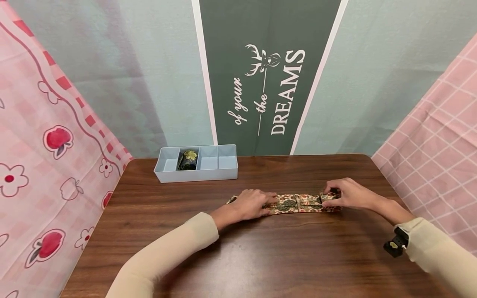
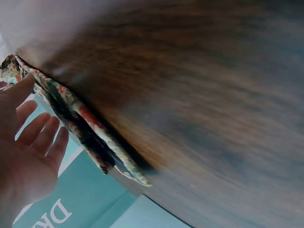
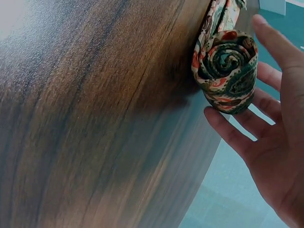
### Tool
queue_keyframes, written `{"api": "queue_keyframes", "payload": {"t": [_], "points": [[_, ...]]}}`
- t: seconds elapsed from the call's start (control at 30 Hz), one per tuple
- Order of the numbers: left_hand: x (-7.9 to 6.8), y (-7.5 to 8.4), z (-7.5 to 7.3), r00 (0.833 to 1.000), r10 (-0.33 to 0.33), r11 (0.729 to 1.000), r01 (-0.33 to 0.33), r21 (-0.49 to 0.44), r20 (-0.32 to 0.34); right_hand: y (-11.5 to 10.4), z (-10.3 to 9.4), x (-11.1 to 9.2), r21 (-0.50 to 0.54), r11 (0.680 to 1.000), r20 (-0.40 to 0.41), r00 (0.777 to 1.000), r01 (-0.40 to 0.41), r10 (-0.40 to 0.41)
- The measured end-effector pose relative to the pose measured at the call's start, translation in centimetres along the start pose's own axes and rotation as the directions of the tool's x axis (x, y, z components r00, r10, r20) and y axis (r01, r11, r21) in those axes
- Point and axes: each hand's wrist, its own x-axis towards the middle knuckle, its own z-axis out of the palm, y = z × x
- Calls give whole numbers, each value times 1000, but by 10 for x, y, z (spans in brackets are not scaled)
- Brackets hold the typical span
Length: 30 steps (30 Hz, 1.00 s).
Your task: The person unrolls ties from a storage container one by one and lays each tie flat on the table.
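Right hand (image 1: 350, 193), centre right, grips the rolled, green-and-red patterned cloth strip (image 1: 290, 203); relaxed left hand (image 1: 253, 204) should press it taut

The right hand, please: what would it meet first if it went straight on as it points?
The rolled end of the tie, which the right hand seems to grip; then probably the left hand.

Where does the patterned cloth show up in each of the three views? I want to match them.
Head: the patterned cloth lies right of centre, between the left hand and right hand.
Left wrist: a strip slanting from the left edge to lower middle.
Right wrist: its rolled end at upper right.
Shared landmark: the wooden table.
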Motion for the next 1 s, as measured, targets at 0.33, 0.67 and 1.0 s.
{"api": "queue_keyframes", "payload": {"t": [0.33, 0.67, 1.0], "points": [[30, 17, 3, 999, 19, 999, -20, -28, -34, -2, -2, 2, -48, 998, 9, 999, 37, -37], [42, 24, 12, 999, -5, 1000, 5, -4, 34, -1, -6, 1, -39, 996, 23, 997, 76, -76], [40, 23, 11, 999, -29, 999, 28, 21, 42, 4, -9, -2, -59, 994, 79, 993, 91, -86]]}}
